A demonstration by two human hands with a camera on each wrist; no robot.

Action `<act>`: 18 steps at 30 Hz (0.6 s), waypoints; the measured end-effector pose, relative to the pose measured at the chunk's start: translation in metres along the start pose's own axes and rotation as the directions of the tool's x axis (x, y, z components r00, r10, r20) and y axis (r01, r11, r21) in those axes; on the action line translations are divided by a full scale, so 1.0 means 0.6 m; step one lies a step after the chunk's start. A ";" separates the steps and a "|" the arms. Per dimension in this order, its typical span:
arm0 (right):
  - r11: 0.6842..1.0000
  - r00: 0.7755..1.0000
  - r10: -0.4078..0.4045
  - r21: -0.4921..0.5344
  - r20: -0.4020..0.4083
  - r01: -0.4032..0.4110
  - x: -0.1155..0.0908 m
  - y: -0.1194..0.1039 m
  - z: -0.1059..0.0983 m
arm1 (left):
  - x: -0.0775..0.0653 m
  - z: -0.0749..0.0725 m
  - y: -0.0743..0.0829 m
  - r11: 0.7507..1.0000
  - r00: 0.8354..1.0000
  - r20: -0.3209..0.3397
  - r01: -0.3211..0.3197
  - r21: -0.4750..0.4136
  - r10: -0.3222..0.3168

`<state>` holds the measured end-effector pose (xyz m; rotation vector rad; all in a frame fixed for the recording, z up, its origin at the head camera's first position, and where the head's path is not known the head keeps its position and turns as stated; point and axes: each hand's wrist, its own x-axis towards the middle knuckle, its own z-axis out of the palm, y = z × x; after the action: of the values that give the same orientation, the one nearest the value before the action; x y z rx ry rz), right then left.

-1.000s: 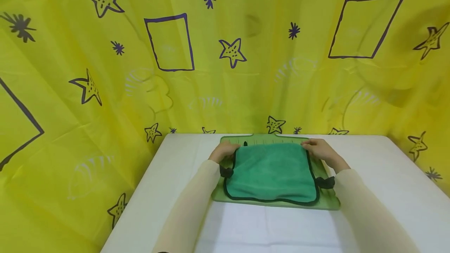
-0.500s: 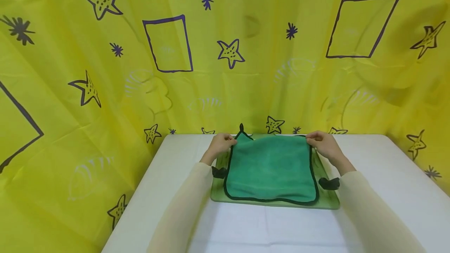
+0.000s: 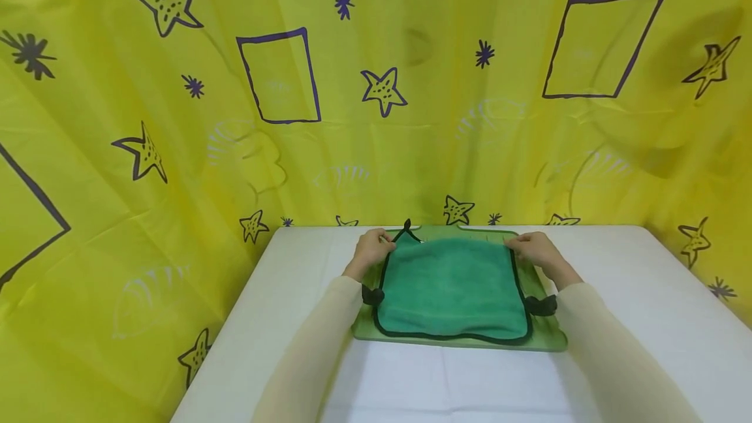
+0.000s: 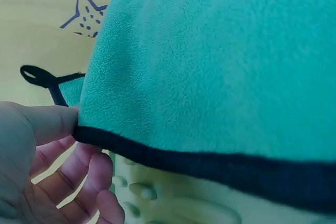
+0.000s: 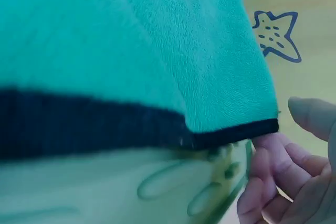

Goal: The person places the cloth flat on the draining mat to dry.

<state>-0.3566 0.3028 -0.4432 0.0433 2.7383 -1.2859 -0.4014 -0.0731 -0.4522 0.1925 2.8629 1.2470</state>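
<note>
A green towel [image 3: 452,289] with black trim lies over a light green board [image 3: 490,343] on the table. Its far edge shows no trim in the head view and looks like a fold. A corner with a black hanging loop [image 4: 35,75] sticks out behind that fold on the left. My left hand [image 3: 371,253] pinches the towel's far left end between thumb and fingers. At the far right end, the fingers of my right hand [image 3: 540,254] touch the underside of the towel [image 5: 210,77]. The right thumb [image 5: 310,116] stands apart from the cloth in the right wrist view.
A white table [image 3: 282,318] surrounds the board. Behind it hangs a yellow curtain [image 3: 352,149] with drawn stars and rectangles. Raised shapes [image 4: 144,190] show on the board under the towel's edge. Dark bands sit at both wrists.
Both hands raised the towel's far edge, then brought it down again toward the board. The loop corner, lying nearly flat a second ago, now pokes up behind the far left end.
</note>
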 end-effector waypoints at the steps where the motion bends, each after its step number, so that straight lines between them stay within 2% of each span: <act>1: 1.000 1.000 0.013 0.003 -0.003 -0.013 0.003 -0.001 0.001 | 0.001 0.001 0.001 1.000 1.000 0.003 0.000 0.008 0.000; 7: 0.991 0.991 0.126 0.044 0.033 -0.128 0.023 -0.012 0.013 | 0.007 0.005 0.009 0.999 0.999 0.038 0.007 0.034 -0.008; 10: 0.982 0.982 0.179 0.049 0.054 -0.182 0.030 -0.016 0.020 | 0.009 0.007 0.011 0.999 0.999 0.034 0.015 0.031 -0.016; 14: 0.985 0.985 0.169 0.027 0.036 -0.170 0.036 -0.017 0.020 | 0.012 0.007 0.010 1.000 1.000 -0.005 -0.002 0.019 0.002; 18: 0.996 0.995 0.092 0.005 -0.032 -0.092 0.035 -0.022 0.012 | 0.016 0.006 0.007 0.999 0.999 -0.046 -0.017 -0.029 0.015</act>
<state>-0.3778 0.2884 -0.4402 0.1893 2.7255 -1.2774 -0.4101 -0.0668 -0.4511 0.1890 2.8849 1.3125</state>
